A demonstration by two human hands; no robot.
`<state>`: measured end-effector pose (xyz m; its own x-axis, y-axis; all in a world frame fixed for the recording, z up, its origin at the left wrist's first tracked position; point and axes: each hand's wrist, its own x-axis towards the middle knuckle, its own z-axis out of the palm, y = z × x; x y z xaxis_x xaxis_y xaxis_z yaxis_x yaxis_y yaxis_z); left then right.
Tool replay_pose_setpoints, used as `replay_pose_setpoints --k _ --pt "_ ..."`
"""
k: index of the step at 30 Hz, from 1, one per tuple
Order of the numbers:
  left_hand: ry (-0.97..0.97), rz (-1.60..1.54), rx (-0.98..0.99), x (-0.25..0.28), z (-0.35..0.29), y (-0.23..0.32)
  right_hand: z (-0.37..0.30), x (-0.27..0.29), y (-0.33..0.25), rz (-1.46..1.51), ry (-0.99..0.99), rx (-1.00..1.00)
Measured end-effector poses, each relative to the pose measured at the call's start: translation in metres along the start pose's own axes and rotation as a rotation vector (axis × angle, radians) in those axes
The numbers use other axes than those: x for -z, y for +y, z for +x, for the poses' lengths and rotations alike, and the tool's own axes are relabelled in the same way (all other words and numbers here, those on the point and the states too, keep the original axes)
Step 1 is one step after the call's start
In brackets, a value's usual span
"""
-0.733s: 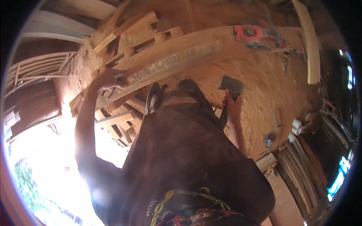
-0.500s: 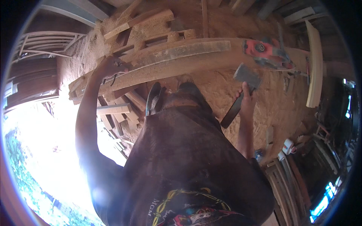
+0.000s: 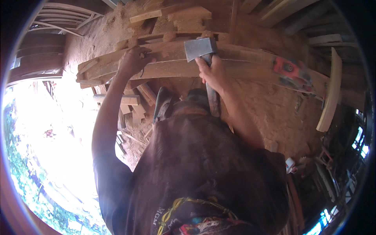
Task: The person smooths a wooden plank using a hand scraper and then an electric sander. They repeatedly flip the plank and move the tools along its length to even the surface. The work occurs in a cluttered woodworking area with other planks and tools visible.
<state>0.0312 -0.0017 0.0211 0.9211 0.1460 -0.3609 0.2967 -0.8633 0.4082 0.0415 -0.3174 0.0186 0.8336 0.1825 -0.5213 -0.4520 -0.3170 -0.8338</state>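
1. R hand [image 3: 211, 72]: fingers wrapped tight round the hammer [image 3: 199, 48] (poss. a hatchet, can't tell from here), thumb up nr the head.
2. L hand [image 3: 135, 62]: on the left part of the long beam [image 3: 172, 69]; thin dark strip by the fingers, can't tell if they're pinched on it.
3. Where: hammer's head shows over the mid. of the beam, handle twd the body; touching or apart, can't tell.
4. Feel: hammer prob. head-heavy, stiff, not fragile; best hold approx. mid-handle. Beam prob. heavy & rigid, maybe slippery w/ dust; grip the edges.
5. Looks: hammer's head grey, blocky, flat-faced; handle dark, straight. Beam brown, dusty, w/ red power tool [image 3: 289, 68] at its right part.
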Motion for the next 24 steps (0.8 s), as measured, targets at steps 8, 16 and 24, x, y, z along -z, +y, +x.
replay_pose_setpoints --k 8,16,24 --pt "0.412 -0.649 0.409 0.009 -0.102 -0.158 -0.045 0.056 0.027 0.293 0.357 -0.117" --pt "0.386 -1.119 0.847 -0.088 -0.213 -0.224 -0.01 -0.079 0.001 0.002 0.099 -0.053" --pt "0.43 -1.343 0.875 -0.118 -0.229 -0.206 0.087 -0.332 -0.066 -0.463 -0.46 0.406"
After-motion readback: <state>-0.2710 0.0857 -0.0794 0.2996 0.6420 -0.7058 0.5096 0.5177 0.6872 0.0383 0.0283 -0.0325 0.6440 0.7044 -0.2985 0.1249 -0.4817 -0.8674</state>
